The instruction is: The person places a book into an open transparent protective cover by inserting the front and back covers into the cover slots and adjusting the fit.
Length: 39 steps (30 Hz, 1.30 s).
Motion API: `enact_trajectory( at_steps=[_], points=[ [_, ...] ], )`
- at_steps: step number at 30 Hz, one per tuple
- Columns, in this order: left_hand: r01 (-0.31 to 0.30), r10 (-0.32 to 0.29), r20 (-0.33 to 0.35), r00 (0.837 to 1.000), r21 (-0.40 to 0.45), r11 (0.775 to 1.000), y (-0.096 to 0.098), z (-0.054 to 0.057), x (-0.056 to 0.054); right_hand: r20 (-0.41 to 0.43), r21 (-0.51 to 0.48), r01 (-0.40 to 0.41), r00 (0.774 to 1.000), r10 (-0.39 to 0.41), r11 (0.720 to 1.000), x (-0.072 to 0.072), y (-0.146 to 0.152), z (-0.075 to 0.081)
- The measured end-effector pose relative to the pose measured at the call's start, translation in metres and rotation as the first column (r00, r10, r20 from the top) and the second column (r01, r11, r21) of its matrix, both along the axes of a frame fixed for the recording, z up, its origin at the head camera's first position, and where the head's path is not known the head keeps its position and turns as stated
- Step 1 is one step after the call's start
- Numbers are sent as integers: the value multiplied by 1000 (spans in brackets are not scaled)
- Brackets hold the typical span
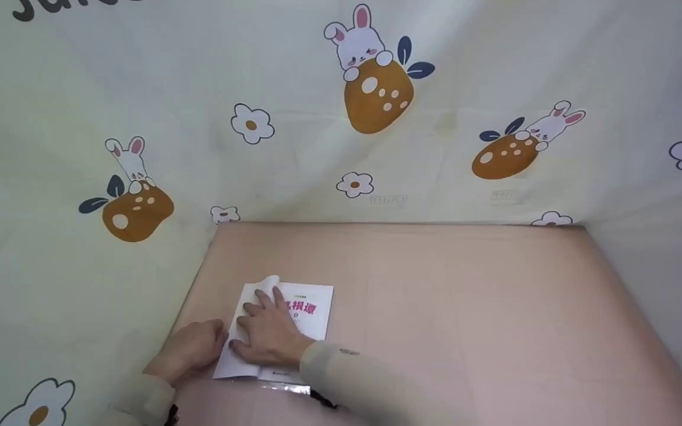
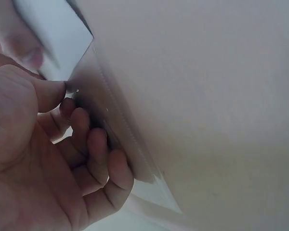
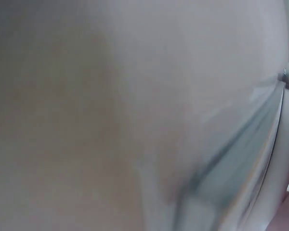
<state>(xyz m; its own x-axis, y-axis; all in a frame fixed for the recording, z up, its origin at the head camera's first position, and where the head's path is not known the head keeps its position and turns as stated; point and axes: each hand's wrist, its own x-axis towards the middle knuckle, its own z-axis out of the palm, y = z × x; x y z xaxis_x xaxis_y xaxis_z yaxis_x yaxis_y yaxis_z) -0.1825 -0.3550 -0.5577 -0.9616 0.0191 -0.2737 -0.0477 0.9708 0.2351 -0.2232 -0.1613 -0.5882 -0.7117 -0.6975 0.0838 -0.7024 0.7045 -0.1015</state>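
Observation:
An open book (image 1: 322,299) with white pages and pink printed characters lies on the left part of the table. My right hand (image 1: 273,331) presses flat on its left-hand leaf, fingers spread, covering part of the title. At the book's left edge is my left hand (image 1: 193,346). In the left wrist view, that hand's thumb and curled fingers pinch the edge of a clear plastic book cover (image 2: 116,113), which sticks out past the white page corner (image 2: 70,48). A shiny strip of the plastic also shows below the book's lower edge.
The table (image 1: 465,307) has a pinkish cover. Patterned cloth walls (image 1: 293,71) with rabbits and flowers stand behind it and on both sides; the left one is close to my left arm.

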Motion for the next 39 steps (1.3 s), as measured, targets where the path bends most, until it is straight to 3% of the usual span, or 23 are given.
enact_trajectory(
  at_steps=[5,8,14,20,29,35,39],
  points=[
    [-11,9,51,999,46,999,-6,0,-1,115,46,-46,993,41,998,-2,6,5],
    [-23,15,62,998,127,992,-13,1,0,135,71,-61,990,51,996,2,7,5],
    [-32,3,104,995,277,960,-30,5,3,64,104,-50,997,43,993,12,3,1],
    [4,-45,128,991,309,951,-40,7,0,48,97,-40,998,35,994,15,2,-2],
    [43,-78,81,994,362,931,-41,5,1,35,90,-21,999,18,996,17,-1,-3],
    [5,-62,114,992,445,895,-46,7,1,32,104,7,999,-10,995,17,-5,0],
    [59,-108,79,991,464,884,-46,7,0,30,98,41,999,-44,994,20,-9,2]
  ],
)
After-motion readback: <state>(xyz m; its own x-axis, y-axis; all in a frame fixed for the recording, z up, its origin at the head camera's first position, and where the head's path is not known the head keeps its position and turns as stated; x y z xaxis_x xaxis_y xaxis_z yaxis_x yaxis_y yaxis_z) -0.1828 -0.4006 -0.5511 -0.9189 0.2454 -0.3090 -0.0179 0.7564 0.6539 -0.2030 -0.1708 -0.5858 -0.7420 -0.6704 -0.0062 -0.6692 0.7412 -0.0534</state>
